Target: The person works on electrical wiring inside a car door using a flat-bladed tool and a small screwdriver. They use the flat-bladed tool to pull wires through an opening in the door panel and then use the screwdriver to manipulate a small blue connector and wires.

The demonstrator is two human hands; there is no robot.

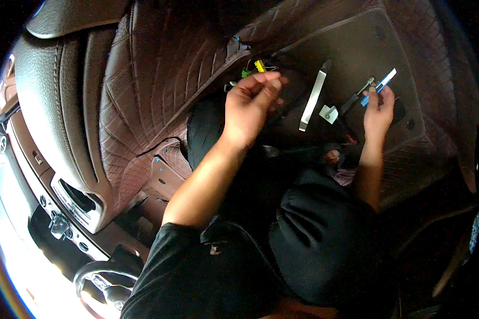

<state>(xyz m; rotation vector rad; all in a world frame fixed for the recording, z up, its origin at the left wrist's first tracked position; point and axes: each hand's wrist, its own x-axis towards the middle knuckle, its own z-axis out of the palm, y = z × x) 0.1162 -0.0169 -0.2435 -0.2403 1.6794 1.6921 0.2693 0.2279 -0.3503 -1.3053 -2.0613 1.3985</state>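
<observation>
Your right hand pinches the slim blue-and-white tool over the brown quilted floor mat. Your left hand curls at the yellow and green wire connectors; its grip is unclear. Steady the tool tip; keep the wires slack.

metal strip on floor mat, between both hands

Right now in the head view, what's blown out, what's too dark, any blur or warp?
Head view: daylight blows out the lower-left rim beside the steering wheel; the black clothing at the bottom is nearly featureless; left hand is slightly motion-blurred, while right hand with the blue and white tool is sharper; fisheye bends the car seat edges, black vignette in the corners.
</observation>
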